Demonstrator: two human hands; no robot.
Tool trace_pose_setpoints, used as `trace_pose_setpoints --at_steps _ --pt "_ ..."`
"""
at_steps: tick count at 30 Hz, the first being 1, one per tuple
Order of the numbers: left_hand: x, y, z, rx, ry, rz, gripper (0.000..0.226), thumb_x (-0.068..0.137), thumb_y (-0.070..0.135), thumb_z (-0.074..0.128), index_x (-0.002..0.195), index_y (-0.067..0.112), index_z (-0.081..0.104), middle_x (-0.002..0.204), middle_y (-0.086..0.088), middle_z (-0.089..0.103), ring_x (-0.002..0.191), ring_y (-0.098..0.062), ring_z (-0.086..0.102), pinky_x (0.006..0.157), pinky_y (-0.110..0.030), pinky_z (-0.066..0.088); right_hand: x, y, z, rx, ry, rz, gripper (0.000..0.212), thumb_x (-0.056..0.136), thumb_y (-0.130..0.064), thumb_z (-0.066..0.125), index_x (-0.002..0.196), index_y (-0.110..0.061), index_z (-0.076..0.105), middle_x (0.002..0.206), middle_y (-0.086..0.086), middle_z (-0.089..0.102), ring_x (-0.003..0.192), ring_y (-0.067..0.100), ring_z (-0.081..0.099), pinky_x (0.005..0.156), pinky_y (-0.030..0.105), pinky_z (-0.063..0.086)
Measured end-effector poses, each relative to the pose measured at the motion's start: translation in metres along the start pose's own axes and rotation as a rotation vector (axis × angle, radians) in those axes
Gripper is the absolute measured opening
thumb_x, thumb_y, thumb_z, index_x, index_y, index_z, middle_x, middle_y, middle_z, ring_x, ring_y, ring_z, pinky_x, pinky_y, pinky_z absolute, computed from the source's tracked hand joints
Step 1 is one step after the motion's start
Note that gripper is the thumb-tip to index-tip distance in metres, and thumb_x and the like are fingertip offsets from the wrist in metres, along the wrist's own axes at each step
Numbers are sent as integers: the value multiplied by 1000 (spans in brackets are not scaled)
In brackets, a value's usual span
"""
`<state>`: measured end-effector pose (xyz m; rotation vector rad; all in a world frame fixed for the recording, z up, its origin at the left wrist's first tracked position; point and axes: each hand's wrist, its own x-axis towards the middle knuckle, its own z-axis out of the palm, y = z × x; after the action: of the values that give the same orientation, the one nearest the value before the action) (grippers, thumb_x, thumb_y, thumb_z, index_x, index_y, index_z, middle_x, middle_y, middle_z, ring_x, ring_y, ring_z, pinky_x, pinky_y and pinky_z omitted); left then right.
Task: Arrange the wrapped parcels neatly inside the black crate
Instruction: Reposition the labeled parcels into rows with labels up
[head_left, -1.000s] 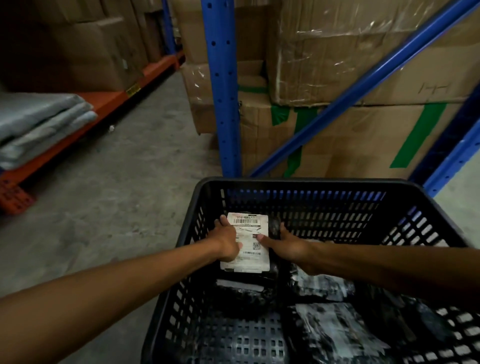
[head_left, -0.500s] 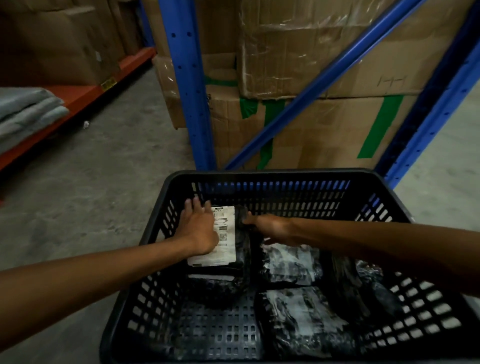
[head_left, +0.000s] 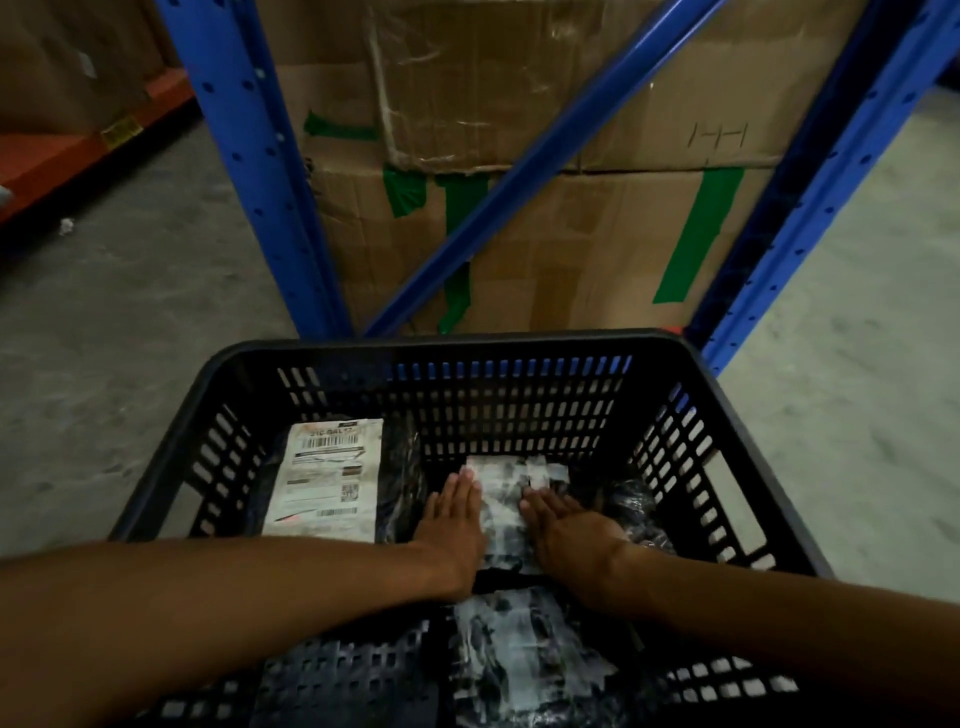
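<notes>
Having released the white-labelled black parcel (head_left: 327, 478) at far left, we now press both flat, open hands, left hand (head_left: 452, 514) and right hand (head_left: 569, 535), on the glossy black-wrapped middle parcel (head_left: 506, 499) in the black slotted plastic crate (head_left: 467, 348), gripping nothing, so squaring its row comes next.

Crate (head_left: 467, 348) near wall cut off; label (head_left: 327, 478) text unreadable.

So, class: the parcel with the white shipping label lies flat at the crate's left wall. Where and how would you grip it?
Probably by the labelled parcel's right long edge, reaching down from above: it lies flat, label up, its left side close against the crate wall, while the right edge faces open floor beside the left hand.
</notes>
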<state>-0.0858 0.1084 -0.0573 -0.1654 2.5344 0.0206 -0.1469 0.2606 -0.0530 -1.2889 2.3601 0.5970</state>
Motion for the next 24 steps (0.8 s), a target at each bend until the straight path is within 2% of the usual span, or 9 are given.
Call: trace_pose_setpoints --at_steps 4,7,10,15,18,19,21,22,24 --pt "7 2 19 -17 140 -25 65 103 7 24 153 -5 -17 161 -21 -25 151 -35 -19 126 -42 0 9 -17 1 -62 -55 98 62 105 -23 22 151 8 -4 162 26 -9 151 40 -6 122 49 7" --pt "5 -3 22 110 146 56 80 99 5 40 150 -9 -20 157 -29 -28 148 -43 -22 126 -47 6 8 -26 -4 -217 -91 81 65 105 -30 27 151 10 4 161 29 -4 148 47 -4 120 55 7" --pt "0 -3 17 152 77 74 100 89 4 56 148 -11 -23 154 -32 -32 146 -46 -24 125 -49 6 7 -24 -4 -297 -48 31 64 104 -30 30 151 7 9 161 29 0 149 47 -1 121 56 9" --pt "0 0 -1 144 -40 168 89 93 8 49 149 -13 -17 156 -37 -21 147 -51 -16 125 -50 10 -12 16 -6 -143 48 -22 58 104 -14 26 155 0 2 165 18 -3 152 34 3 120 50 14" --pt "-5 0 -14 106 -32 206 86 96 15 49 152 -10 -11 158 -36 -16 148 -49 -14 125 -50 11 -22 23 -14 -113 32 -41 65 102 -19 37 154 5 5 164 21 1 152 33 7 121 41 14" --pt "-8 -1 -23 76 -19 232 83 97 17 49 153 -9 -7 160 -34 -12 150 -46 -12 125 -48 10 -24 23 -17 -73 23 -33 71 100 -23 45 153 6 9 163 23 7 151 33 13 119 40 21" --pt "-16 -7 -45 -12 8 307 75 98 20 51 152 -9 7 162 -30 1 152 -42 -3 126 -45 13 -25 26 -20 69 40 12 79 90 -34 61 151 3 25 156 21 32 139 33 41 105 38 43" --pt "-19 -12 -54 -62 42 344 70 97 22 53 150 -6 16 160 -28 13 152 -40 8 124 -44 20 -25 31 -22 168 67 41 75 85 -37 67 145 -2 38 146 17 47 127 33 54 96 36 49" --pt "-24 -21 -70 -176 115 360 58 94 27 57 141 5 31 147 -19 39 138 -34 39 113 -44 39 -28 39 -32 359 111 76 57 77 -36 73 125 -10 56 123 11 66 107 30 66 82 31 53"
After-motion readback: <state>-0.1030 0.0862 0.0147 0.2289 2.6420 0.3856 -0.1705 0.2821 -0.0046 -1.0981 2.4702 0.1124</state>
